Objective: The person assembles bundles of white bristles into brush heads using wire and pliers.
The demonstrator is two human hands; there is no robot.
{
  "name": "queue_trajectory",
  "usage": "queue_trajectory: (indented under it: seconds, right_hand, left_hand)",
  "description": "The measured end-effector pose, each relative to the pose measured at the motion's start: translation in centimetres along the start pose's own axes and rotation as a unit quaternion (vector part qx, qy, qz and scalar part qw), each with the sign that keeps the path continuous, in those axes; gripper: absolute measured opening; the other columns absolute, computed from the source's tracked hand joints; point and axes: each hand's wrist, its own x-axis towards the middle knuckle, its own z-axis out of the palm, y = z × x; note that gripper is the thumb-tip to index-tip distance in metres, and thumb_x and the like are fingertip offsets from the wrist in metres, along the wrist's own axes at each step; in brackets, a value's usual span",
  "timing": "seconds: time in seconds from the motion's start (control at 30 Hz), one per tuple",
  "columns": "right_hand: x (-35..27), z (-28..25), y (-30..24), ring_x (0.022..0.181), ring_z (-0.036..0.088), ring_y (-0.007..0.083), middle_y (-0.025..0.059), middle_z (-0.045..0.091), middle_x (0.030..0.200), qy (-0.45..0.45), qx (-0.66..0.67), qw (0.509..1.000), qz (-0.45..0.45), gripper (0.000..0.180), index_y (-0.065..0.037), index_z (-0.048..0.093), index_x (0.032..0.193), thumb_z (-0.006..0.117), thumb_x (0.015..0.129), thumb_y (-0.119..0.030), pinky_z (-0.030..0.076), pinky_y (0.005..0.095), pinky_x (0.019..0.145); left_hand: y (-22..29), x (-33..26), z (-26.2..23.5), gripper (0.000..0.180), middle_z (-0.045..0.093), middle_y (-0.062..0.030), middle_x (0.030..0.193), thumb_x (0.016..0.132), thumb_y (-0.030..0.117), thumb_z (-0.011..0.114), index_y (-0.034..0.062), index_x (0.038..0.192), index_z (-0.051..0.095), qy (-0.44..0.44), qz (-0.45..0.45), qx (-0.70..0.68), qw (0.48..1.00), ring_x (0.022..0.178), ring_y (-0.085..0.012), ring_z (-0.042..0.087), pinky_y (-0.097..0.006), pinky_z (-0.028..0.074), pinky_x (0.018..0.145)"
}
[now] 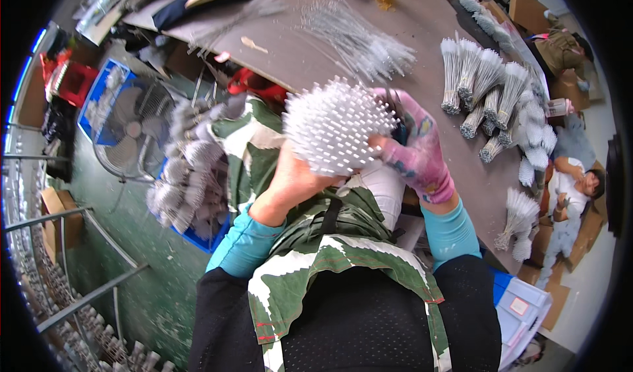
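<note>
A dense bundle of thin stems with white tips (339, 128) is held up in front of my body, its rounded tip end facing me. My left hand (297, 179), bare, is wrapped round the bundle's lower left side. My right hand (421, 149), in a pink patterned glove with the thumb tip bare, is closed at its right side, the thumb pressed against the stems. A dark curved thing (397, 120) shows between the glove and the bundle; its kind is hard to make out. Beyond my hands, a heap of loose white stems (359, 39) lies on the table (297, 65).
Several tied stem bundles (488, 75) stand and lie along the table's right side. A small wooden piece (254, 44) sits near its left edge. To my left are a floor fan (134, 129), a blue crate of grey bundles (198, 187) and a metal frame (99, 296). Another person (572, 197) is at the far right.
</note>
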Motion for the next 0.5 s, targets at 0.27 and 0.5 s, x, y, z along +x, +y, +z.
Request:
queue_trajectory:
  seconds: [0.27,0.5]
  right_hand:
    - [7.3,3.6,0.1,0.080,0.062,0.0089,0.0028,0.064,0.089,-0.028,0.096,0.995,-0.021,0.028,-0.003,0.060,0.105,0.071,0.080,-0.005,0.051,0.0229,0.070]
    - [10.3,7.5,1.1,0.089,0.060,0.0091,0.0040,0.064,0.101,-0.099,0.108,0.989,-0.029,0.039,-0.002,0.058,0.118,0.070,0.080,-0.003,0.052,0.0246,0.077]
  left_hand:
    - [1.7,-0.8,-5.5,0.038,0.066,-0.0073,0.106,0.075,-0.003,0.071,-0.0008,0.112,0.061,0.261,-0.063,-0.197,0.943,0.094,-0.0158,0.062,-0.030,0.048,0.087]
    - [0.0,-2.5,-8.3,0.041,0.064,-0.0061,0.106,0.075,-0.005,0.069,-0.0005,0.114,0.059,0.311,-0.080,-0.232,0.918,0.096,-0.0153,0.060,-0.029,0.047,0.086]
